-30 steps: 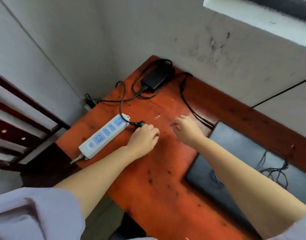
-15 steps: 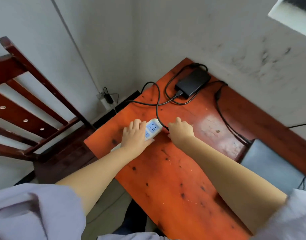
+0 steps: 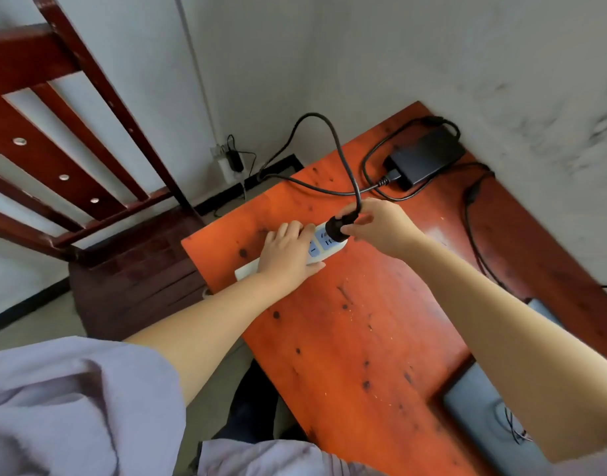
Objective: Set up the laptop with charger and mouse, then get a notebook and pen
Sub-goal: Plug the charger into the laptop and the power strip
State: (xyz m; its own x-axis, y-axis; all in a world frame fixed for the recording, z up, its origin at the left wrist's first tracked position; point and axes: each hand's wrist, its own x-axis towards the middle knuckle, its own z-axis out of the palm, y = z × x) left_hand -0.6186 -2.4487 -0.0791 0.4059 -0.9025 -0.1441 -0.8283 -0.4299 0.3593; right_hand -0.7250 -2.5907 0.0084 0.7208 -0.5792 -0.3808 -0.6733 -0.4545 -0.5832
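A white power strip (image 3: 321,247) with blue sockets lies on the orange wooden table (image 3: 363,338) near its left edge. My left hand (image 3: 288,255) presses flat on the strip. My right hand (image 3: 377,226) pinches the black charger plug (image 3: 341,225) at the strip's far end socket. The plug's black cable (image 3: 339,149) loops up and back to the black charger brick (image 3: 427,159) at the table's far corner. The closed grey laptop (image 3: 480,407) lies at the lower right, partly hidden by my right forearm.
A dark red wooden chair (image 3: 72,159) stands left of the table. A wall socket (image 3: 226,163) with a plug sits low on the wall behind. A second thin cable (image 3: 470,214) runs along the table's far edge by the wall.
My head has turned left. My left hand moved from the plug onto the power strip. My right hand took the plug and brought it to the strip's end socket.
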